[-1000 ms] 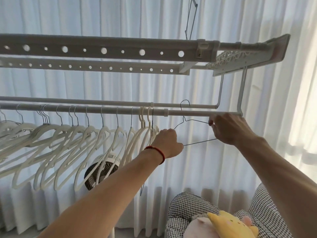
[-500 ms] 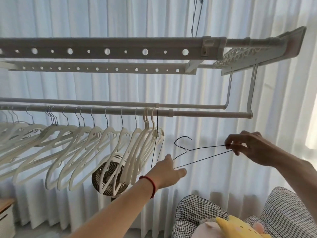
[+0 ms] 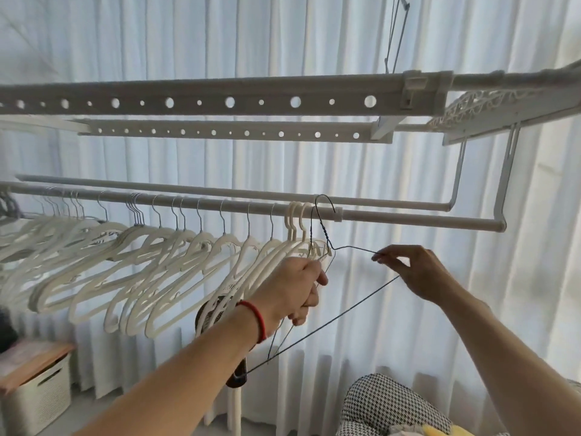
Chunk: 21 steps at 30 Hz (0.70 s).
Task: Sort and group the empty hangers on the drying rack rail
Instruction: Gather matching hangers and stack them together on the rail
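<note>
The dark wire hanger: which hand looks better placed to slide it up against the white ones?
Probably the left hand: it grips the wire hanger beside the white hangers. The right hand only pinches its far end.

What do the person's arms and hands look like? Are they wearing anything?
Both arms are bare, with no sleeves showing and no gloves. The left hand has a thin red string bracelet around its wrist. The right hand wears nothing: no ring, watch or band shows on it or its wrist.
</note>
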Available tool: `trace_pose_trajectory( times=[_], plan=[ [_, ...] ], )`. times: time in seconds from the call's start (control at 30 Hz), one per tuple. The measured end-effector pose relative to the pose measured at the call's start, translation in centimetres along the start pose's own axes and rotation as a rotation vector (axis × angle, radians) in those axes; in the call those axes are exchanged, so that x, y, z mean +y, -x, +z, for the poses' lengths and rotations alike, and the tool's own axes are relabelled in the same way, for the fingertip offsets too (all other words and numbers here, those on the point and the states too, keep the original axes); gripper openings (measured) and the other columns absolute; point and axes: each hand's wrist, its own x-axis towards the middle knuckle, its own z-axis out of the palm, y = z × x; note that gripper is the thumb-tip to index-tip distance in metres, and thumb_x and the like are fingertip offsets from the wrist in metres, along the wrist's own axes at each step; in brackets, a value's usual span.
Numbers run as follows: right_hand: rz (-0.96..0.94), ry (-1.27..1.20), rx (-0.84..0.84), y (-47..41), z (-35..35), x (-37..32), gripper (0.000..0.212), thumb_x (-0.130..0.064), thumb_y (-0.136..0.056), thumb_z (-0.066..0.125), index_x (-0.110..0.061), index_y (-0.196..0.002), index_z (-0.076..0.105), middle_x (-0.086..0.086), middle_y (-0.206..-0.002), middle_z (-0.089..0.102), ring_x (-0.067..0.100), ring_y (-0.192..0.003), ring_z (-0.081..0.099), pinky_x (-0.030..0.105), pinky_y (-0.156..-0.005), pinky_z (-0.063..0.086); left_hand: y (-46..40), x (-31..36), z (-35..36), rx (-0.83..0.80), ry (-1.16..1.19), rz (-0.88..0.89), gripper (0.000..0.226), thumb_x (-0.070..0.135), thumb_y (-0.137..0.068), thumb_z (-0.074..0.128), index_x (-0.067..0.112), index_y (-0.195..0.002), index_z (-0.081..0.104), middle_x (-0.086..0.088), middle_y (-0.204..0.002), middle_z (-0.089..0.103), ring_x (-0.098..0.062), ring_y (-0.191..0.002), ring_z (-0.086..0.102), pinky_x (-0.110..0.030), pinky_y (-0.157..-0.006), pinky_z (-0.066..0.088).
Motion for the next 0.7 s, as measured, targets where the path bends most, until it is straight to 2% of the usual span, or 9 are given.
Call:
trace_pose_trajectory(
  times=[0.07,0.13,0.23,0.37,0.43,0.53,0.6,0.63,0.7],
  plan=[
    [0.033,0.014,0.058,-1.1,2.6,-0.5,0.022,-0.027,-0.1,0.063,-0.034,-0.116,0.077,-0.011,-0.121,0.074,0.013,-0.118,0.063,0.026,-0.094,0.043,-0.5,1.8,-0.6,-0.012,0.039,-0.07,0.029,0.018,-0.104,0.031,0.008,-0.091,0.055,-0.001,-0.053,0.033,-0.011,-0.031,0.019,-0.017,-0.037,0.026],
    [0.074,0.042,0.04,-1.8,4.6,-1.2,0.038,-0.018,-0.101,0.06,-0.024,-0.138,0.064,0.003,-0.141,0.061,0.024,-0.133,0.053,0.03,-0.109,0.039,-1.5,3.5,-0.9,-0.008,0.034,-0.133,0.027,0.015,-0.103,0.031,0.009,-0.091,0.055,0.002,-0.05,0.031,-0.01,-0.03,0.018,-0.017,-0.037,0.025],
    [0.091,0.037,0.015,-2.1,6.4,-2.2,0.051,-0.014,-0.099,0.059,-0.019,-0.149,0.05,0.006,-0.152,0.049,0.025,-0.142,0.045,0.032,-0.117,0.031,-3.6,4.8,-0.5,-0.021,0.027,-0.232,0.03,0.009,-0.103,0.03,0.009,-0.084,0.053,0.005,-0.042,0.031,-0.008,-0.029,0.016,-0.015,-0.036,0.017],
    [0.074,-0.052,0.043,-0.4,7.6,-3.3,0.037,-0.017,-0.095,0.062,-0.026,-0.131,0.065,0.0,-0.135,0.058,0.017,-0.117,0.059,0.023,-0.099,0.039,-6.0,4.0,0.7,-0.02,0.047,-0.315,0.031,0.007,-0.102,0.025,0.01,-0.083,0.048,0.005,-0.039,0.029,-0.007,-0.028,0.015,-0.014,-0.033,0.016],
    [0.072,-0.114,0.095,1.0,8.0,-3.9,0.03,-0.016,-0.094,0.063,-0.029,-0.12,0.07,-0.004,-0.126,0.061,0.013,-0.105,0.062,0.023,-0.092,0.042,-6.7,3.1,1.0,0.001,0.055,-0.327,0.029,0.008,-0.102,0.023,0.01,-0.085,0.047,0.005,-0.039,0.03,-0.008,-0.028,0.015,-0.014,-0.033,0.019],
    [0.078,-0.2,0.17,2.7,7.9,-5.4,0.026,-0.012,-0.093,0.063,-0.029,-0.111,0.073,-0.008,-0.119,0.063,0.006,-0.099,0.064,0.029,-0.087,0.053,-6.7,2.5,1.0,-0.001,0.052,-0.336,0.026,0.01,-0.103,0.028,0.007,-0.092,0.051,0.001,-0.047,0.039,-0.009,-0.03,0.026,-0.018,-0.036,0.032],
    [0.072,-0.274,0.247,3.8,7.4,-7.0,0.027,-0.008,-0.093,0.061,-0.029,-0.105,0.074,-0.011,-0.115,0.066,0.001,-0.096,0.065,0.019,-0.08,0.054,-5.9,2.4,0.6,-0.027,0.006,-0.305,0.02,0.01,-0.102,0.038,0.001,-0.097,0.055,-0.009,-0.063,0.053,-0.018,-0.041,0.051,-0.027,-0.048,0.051],
    [0.064,-0.314,0.289,4.3,7.1,-8.0,0.028,-0.006,-0.093,0.06,-0.028,-0.103,0.074,-0.011,-0.112,0.069,0.0,-0.095,0.066,0.011,-0.076,0.052,-5.3,2.3,0.3,-0.043,-0.037,-0.269,0.016,0.01,-0.1,0.043,-0.001,-0.099,0.056,-0.014,-0.075,0.058,-0.025,-0.054,0.062,-0.034,-0.059,0.058],
    [0.034,-0.392,0.362,5.3,6.6,-10.6,0.031,-0.002,-0.094,0.06,-0.027,-0.101,0.075,-0.013,-0.106,0.073,0.001,-0.096,0.067,0.008,-0.076,0.051,-3.6,1.8,-0.6,-0.048,-0.197,-0.156,0.011,0.012,-0.095,0.055,0.003,-0.101,0.059,-0.013,-0.094,0.06,-0.027,-0.083,0.063,-0.043,-0.085,0.059]
  ],
)
